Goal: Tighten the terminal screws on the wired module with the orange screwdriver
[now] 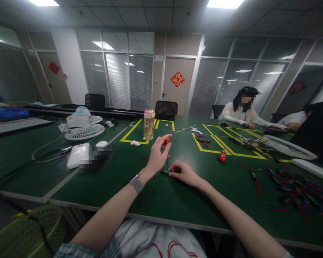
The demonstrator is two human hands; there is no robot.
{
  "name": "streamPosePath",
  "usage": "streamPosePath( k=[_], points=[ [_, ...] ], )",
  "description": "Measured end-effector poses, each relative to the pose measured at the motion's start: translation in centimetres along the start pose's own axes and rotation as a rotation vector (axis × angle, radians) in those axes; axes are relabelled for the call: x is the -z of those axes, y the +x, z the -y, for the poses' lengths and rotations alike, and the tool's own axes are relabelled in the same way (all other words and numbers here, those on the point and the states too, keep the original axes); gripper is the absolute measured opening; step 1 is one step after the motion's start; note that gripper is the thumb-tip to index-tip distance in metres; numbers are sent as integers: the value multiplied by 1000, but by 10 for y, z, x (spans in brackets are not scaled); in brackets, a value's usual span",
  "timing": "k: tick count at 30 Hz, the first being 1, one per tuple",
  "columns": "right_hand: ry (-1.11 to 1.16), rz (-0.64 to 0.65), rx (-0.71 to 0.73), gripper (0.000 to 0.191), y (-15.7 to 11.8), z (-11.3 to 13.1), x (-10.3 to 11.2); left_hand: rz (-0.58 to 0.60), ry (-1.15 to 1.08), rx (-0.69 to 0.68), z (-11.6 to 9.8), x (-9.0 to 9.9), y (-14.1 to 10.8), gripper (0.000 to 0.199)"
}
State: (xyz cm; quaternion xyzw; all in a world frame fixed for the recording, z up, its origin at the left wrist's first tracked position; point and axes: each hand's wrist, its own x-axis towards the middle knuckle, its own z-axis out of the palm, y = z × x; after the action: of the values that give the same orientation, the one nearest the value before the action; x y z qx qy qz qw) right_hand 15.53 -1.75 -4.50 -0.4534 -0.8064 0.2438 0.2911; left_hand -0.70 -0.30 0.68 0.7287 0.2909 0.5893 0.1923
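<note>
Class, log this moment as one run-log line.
left hand: holds screwdriver upright, tip at board; right hand: holds board; bottle: beyond hands

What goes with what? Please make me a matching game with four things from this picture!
1. orange screwdriver
2. circuit board
3. bottle
4. basket

A. lower than the tabletop
B. held in the left hand
C. standing upright, with a pink lid
D. at the fingertips of the right hand

Pairs: 1-B, 2-D, 3-C, 4-A
</note>
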Motion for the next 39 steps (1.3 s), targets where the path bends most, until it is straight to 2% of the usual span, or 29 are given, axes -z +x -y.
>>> streamPosePath(
  k=[39],
  points=[
    [7, -6, -5, 9, 0, 0, 0, 1, 12, -8, 0, 0, 0, 29]
  ],
)
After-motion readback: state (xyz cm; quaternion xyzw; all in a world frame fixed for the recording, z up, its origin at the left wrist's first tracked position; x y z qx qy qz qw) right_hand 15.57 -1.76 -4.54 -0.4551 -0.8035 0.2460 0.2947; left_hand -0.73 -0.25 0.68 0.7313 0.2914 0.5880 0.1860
